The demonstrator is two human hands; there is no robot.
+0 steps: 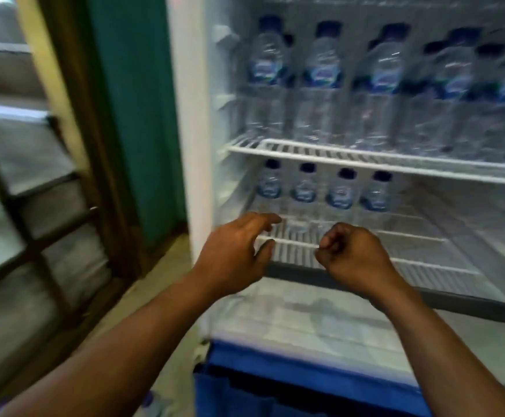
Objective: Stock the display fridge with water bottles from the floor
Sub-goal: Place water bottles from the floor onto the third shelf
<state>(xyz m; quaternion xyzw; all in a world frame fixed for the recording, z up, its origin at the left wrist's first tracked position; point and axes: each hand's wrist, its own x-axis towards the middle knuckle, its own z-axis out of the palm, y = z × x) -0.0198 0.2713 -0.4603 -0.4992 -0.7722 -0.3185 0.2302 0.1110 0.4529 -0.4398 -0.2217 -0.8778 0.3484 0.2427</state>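
The open display fridge (pixel 191 145) fills the right of the head view. Its upper wire shelf (pixel 365 159) carries several clear water bottles (pixel 323 82) with dark blue caps and blue labels. On the lower wire shelf (pixel 419 260), several smaller-looking bottles (pixel 341 194) stand in a row at the back left. My left hand (pixel 236 254) hovers at the lower shelf's front left edge, fingers spread and empty. My right hand (pixel 353 254) is beside it with fingers curled in, nothing visible in it. The picture is blurred by motion.
A blue panel (pixel 275 386) forms the fridge's base below the white floor of the cabinet. A green wall strip (pixel 137 115) and a dark wooden door frame (pixel 73 130) stand at the left. Something like a bottle top (pixel 150 400) shows on the floor at the bottom.
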